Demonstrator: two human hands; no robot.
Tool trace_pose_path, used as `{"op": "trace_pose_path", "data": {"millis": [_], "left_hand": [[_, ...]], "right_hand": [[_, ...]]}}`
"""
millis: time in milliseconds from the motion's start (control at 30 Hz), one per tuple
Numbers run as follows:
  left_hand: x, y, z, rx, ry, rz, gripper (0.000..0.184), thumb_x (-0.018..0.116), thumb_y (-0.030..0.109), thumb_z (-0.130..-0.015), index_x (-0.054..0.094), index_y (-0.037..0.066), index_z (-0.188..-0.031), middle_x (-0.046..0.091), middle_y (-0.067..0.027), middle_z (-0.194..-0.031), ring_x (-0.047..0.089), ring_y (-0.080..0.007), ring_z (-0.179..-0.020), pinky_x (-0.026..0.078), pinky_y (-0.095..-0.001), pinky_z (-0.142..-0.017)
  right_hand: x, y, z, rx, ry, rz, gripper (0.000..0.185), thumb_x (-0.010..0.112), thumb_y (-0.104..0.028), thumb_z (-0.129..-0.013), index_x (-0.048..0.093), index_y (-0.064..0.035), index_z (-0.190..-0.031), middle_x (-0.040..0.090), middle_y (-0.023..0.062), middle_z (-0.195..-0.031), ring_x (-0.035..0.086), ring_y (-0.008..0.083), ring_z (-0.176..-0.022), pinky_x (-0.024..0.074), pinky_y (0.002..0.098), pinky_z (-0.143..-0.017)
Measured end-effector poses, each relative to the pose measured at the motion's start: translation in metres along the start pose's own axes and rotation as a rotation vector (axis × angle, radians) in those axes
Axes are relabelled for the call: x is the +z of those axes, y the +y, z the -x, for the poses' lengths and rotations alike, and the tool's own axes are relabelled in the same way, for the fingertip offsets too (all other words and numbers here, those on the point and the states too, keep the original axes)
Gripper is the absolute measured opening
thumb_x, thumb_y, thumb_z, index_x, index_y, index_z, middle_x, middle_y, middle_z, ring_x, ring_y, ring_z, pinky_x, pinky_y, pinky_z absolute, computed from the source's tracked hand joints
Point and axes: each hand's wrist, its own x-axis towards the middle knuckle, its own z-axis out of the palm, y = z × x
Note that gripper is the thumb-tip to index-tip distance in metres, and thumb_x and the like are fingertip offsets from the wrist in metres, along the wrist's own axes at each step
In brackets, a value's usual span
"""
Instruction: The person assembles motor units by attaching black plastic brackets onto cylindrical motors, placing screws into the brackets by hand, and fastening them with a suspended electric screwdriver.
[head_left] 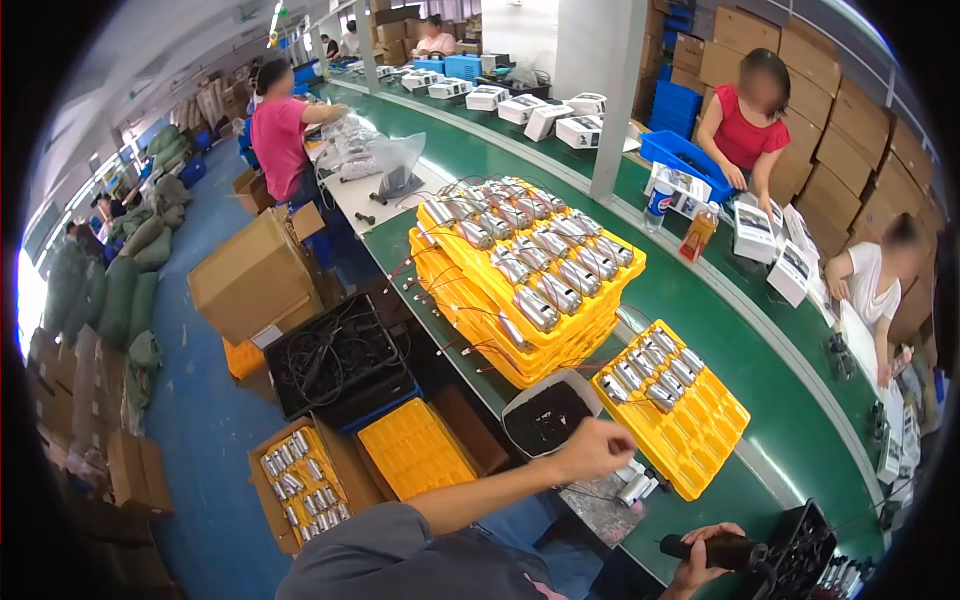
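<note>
My left hand (597,450) is raised near the edge of the tub (552,412), which holds small dark pieces. Its fingers are pinched together, and anything between them is too small to make out. Low on the right, my right hand (705,560) is wrapped around a black cylindrical device (728,551) with a narrower end pointing left. Between the hands, a silver motor (636,489) lies near the bench edge. Beyond my left hand, a yellow tray (705,430) carries several silver motors in its upper part, while its lower slots are bare.
Yellow trays of wired motors (540,260) form a tall stack on the green bench (480,140). A black crate (800,545) stands at lower right. Left of the bench are a black bin of cables (335,355) and a carton of motors (300,480). Other people work along the line.
</note>
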Motion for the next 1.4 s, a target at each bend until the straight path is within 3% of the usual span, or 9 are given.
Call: {"op": "trace_pose_path", "data": {"millis": [67,367,467,567,667,967,1267,1333,1400], "left_hand": [[0.024,-0.005,0.009,0.052,-0.076,-0.025,0.014,0.067,0.009,-0.080,0.066,-0.001,-0.090,0.065,-0.0058,-0.073,0.058,-0.0067,-0.064,0.048,-0.0238,-0.059],[0.071,-0.037,0.055,0.136,-0.326,-0.086,0.013,0.061,0.007,-0.084,0.062,-0.002,-0.093,0.059,-0.0174,-0.079,0.060,-0.0336,-0.075,0.047,-0.0389,-0.065],[0.070,-0.042,0.056,0.236,-0.349,-0.212,0.013,0.058,0.008,-0.085,0.056,-0.001,-0.095,0.056,-0.0170,-0.084,0.059,-0.0345,-0.080,0.046,-0.0400,-0.066],[0.065,-0.029,0.058,0.266,-0.392,-0.351,0.014,0.058,0.011,-0.086,0.056,-0.001,-0.093,0.053,-0.0167,-0.090,0.058,-0.0354,-0.086,0.046,-0.0417,-0.074],[0.070,-0.040,0.060,0.384,-0.422,-0.389,0.015,0.058,0.011,-0.086,0.051,0.000,-0.094,0.050,-0.0151,-0.091,0.057,-0.0357,-0.085,0.047,-0.0420,-0.073],[0.074,-0.042,0.062,0.353,-0.418,-0.314,0.019,0.059,0.010,-0.086,0.049,-0.003,-0.096,0.054,-0.0179,-0.098,0.056,-0.0357,-0.092,0.047,-0.0406,-0.077],[0.073,-0.057,0.041,0.556,-0.436,-0.495,0.010,0.056,0.011,-0.083,0.056,0.003,-0.090,0.054,-0.0155,-0.081,0.056,-0.0342,-0.077,0.047,-0.0413,-0.069],[0.075,-0.051,0.023,0.342,-0.485,-0.540,0.015,0.062,0.013,-0.079,0.058,0.002,-0.088,0.055,-0.0174,-0.083,0.057,-0.0359,-0.080,0.047,-0.0447,-0.069],[0.070,-0.038,0.005,0.319,-0.438,-0.543,0.015,0.063,0.009,-0.077,0.058,0.002,-0.089,0.056,-0.0171,-0.086,0.057,-0.0366,-0.084,0.047,-0.0446,-0.072]], "right_hand": [[0.018,-0.019,-0.001,0.014,-0.027,-0.041,0.039,0.070,-0.002,-0.077,0.050,-0.0035,-0.111,0.058,0.0133,-0.081,0.059,0.0241,-0.066,0.0520,0.0374,-0.068],[0.053,-0.031,-0.017,-0.105,0.056,-0.290,0.032,0.064,-0.003,-0.078,0.051,-0.0020,-0.108,0.057,0.0128,-0.082,0.057,0.0250,-0.066,0.0519,0.0401,-0.069],[0.050,-0.022,-0.013,-0.129,0.011,-0.341,0.035,0.064,-0.004,-0.079,0.050,-0.0033,-0.111,0.057,0.0141,-0.085,0.057,0.0255,-0.069,0.0518,0.0416,-0.070],[0.053,-0.011,-0.009,-0.110,0.143,-0.211,0.052,0.064,-0.010,-0.074,0.039,-0.0018,-0.119,0.048,0.0086,-0.074,0.050,0.0164,-0.060,0.0474,0.0283,-0.056],[0.046,-0.004,-0.006,-0.109,0.095,-0.186,0.053,0.063,-0.011,-0.074,0.037,-0.0024,-0.120,0.047,0.0088,-0.074,0.050,0.0170,-0.061,0.0474,0.0281,-0.056],[0.049,-0.007,-0.001,-0.044,0.069,-0.196,0.051,0.063,-0.010,-0.074,0.038,-0.0042,-0.118,0.047,0.0088,-0.076,0.050,0.0172,-0.062,0.0473,0.0291,-0.058],[0.058,0.000,-0.015,0.019,0.083,-0.154,0.049,0.064,-0.002,-0.074,0.042,-0.0087,-0.117,0.050,0.0048,-0.082,0.052,0.0160,-0.067,0.0497,0.0316,-0.063],[0.055,0.015,-0.027,0.039,0.180,-0.001,0.051,0.062,0.009,-0.074,0.044,-0.0094,-0.118,0.048,0.0017,-0.087,0.053,0.0133,-0.073,0.0508,0.0305,-0.064],[0.061,0.017,-0.052,-0.031,0.124,-0.010,0.050,0.063,0.008,-0.074,0.044,-0.0061,-0.118,0.052,0.0027,-0.082,0.056,0.0126,-0.069,0.0501,0.0286,-0.063]]}}
